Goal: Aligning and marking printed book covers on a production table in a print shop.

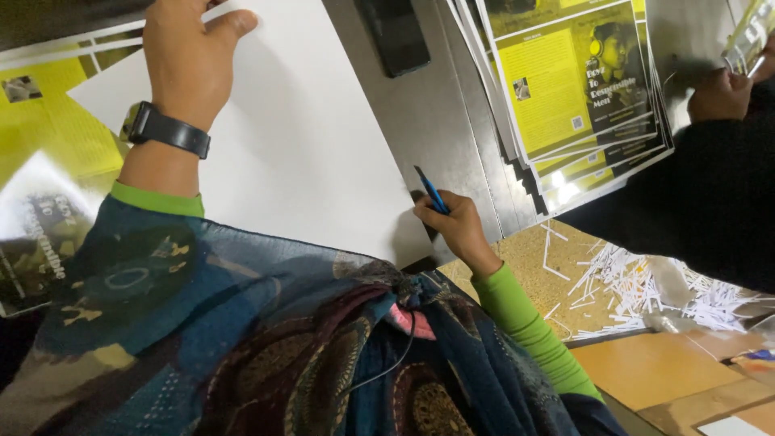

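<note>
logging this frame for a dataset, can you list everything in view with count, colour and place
white sheet: one, white, on the metal table under the left hand
metal table: one, grey, top middle
pen: one, blue, in the right hand at the sheet's lower edge
phone: one, black, on the table at top middle
printed covers stack: several, yellow and dark, fanned at upper right
printed sheets: a few, yellow and dark, at left
paper strips: many, white, piled on the board at lower right
co-worker's hand: one, dark sleeve, far right
wristwatch: one, black, on the left wrist
scarf: one, patterned blue, bottom
left hand: flat on the sheet
right hand: green sleeve, gripping the pen
</note>
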